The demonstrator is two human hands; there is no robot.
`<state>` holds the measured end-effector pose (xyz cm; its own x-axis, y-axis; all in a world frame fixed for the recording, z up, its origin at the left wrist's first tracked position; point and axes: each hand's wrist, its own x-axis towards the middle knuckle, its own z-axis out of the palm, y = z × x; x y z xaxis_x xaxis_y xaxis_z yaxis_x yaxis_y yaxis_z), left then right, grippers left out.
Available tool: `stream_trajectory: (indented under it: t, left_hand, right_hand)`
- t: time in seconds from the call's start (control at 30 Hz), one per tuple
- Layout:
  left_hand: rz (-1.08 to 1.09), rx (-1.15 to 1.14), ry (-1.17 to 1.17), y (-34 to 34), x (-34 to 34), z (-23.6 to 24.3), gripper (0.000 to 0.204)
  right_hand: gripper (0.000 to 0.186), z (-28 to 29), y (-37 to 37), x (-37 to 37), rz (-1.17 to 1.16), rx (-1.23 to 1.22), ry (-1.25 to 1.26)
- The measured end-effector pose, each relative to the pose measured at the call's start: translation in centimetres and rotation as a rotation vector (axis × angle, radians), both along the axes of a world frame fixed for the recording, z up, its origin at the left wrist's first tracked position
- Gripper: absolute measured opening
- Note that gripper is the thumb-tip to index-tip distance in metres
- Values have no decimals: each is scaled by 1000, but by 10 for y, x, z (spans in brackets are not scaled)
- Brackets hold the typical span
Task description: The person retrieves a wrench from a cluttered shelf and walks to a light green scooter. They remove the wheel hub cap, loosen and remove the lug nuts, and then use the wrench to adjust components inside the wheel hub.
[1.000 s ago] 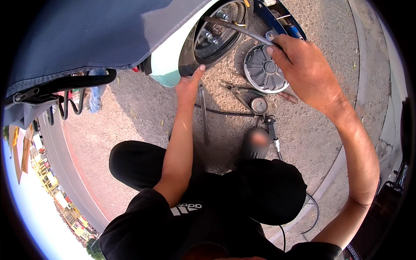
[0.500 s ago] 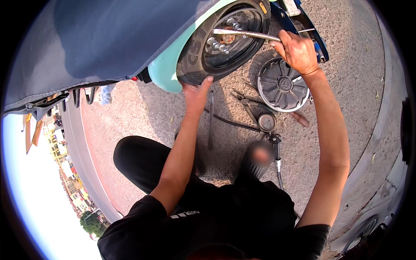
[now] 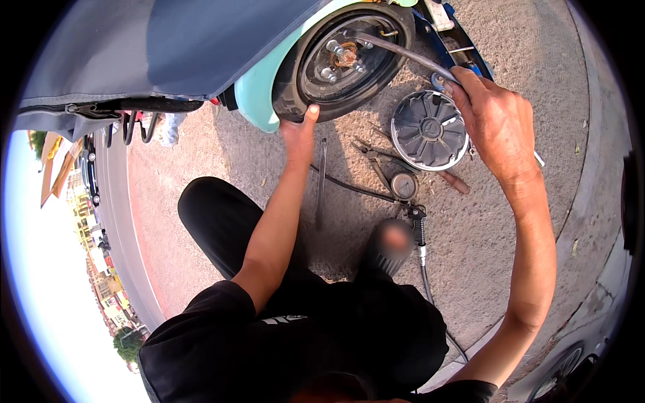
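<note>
A black tyre (image 3: 287,94) on a steel rim (image 3: 316,84) stands under a pale green fender (image 3: 254,101), its hub and shiny wheel nuts facing me. My left hand (image 3: 297,134) grips the tyre's near lower edge; the thumb lies on the sidewall and the fingers are hidden behind it. My right hand (image 3: 497,124) is closed round a long metal tyre lever (image 3: 410,55), whose far end reaches the rim near the upper nuts. Below the right hand a black, silver-edged wheel cover (image 3: 430,131) lies on the ground.
Pliers (image 3: 376,164), a round pressure gauge (image 3: 404,186) with an air hose (image 3: 430,285), and another metal bar (image 3: 322,181) lie on the rough pavement. A blue metal frame (image 3: 437,40) stands right of the wheel. A grey cover (image 3: 181,47) hangs at upper left.
My right hand has moved right and down, toward me. The lever's far end has shifted up and right across the rim. My left hand stays on the tyre.
</note>
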<state>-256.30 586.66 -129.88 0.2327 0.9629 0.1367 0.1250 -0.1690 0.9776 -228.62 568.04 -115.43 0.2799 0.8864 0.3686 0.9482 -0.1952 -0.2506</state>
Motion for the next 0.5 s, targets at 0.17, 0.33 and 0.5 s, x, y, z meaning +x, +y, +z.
stream_trajectory:
  t: [0.17, 0.33, 0.5]
  left_hand:
    - [-54, -103, -47, 2, -7, 11, 79]
    - [-46, -131, 26, 6, -18, 17, 66]
    - [-92, -202, -54, 0, 0, 5, 75]
  right_hand:
    - [13, 58, 41, -21, 33, -213, -267]
    - [18, 106, 77, -36, 109, -311, -370]
    - [15, 147, 91, -71, 32, -441, -436]
